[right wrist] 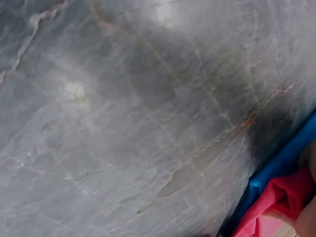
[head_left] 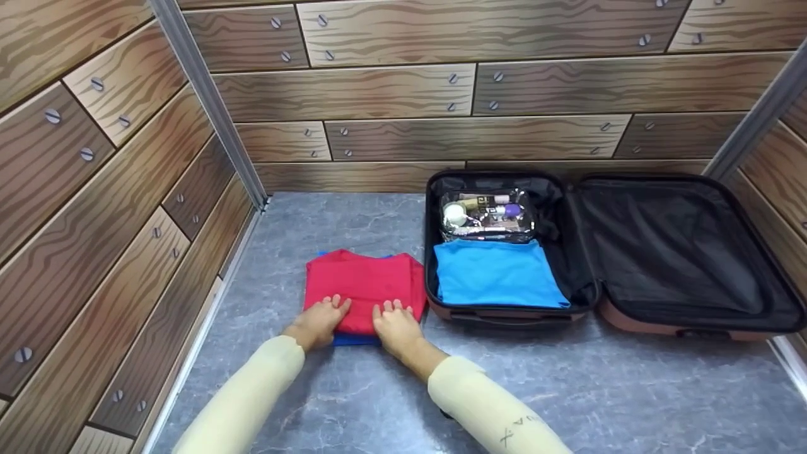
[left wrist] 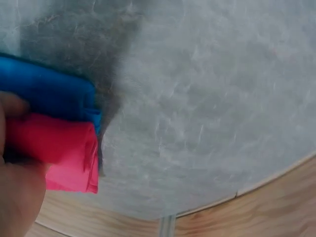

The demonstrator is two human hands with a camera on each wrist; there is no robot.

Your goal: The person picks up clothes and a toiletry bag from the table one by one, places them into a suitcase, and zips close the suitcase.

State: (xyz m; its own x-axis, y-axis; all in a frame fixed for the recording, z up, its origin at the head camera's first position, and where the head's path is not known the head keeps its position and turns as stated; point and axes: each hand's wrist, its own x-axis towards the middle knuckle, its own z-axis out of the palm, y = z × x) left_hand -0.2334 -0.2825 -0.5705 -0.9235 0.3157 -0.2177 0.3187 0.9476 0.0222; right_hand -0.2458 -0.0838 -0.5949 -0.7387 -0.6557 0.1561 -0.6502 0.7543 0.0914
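A folded red cloth lies on top of a blue cloth, whose edges show at the front and back. My left hand grips the red cloth's near edge at its left corner. In the left wrist view, the red fold sits between the thumb and fingers, with the blue layer beside it. At the near right corner, my right hand holds the same edge, fingers over the top. Only a sliver of that hand shows in the right wrist view, beside a curled red fold.
Just right of the cloths stands an open suitcase. Inside it are a clear pouch of cosmetics and a folded light-blue cloth. Its lid lies open to the right. Wood-patterned walls border the grey marbled surface.
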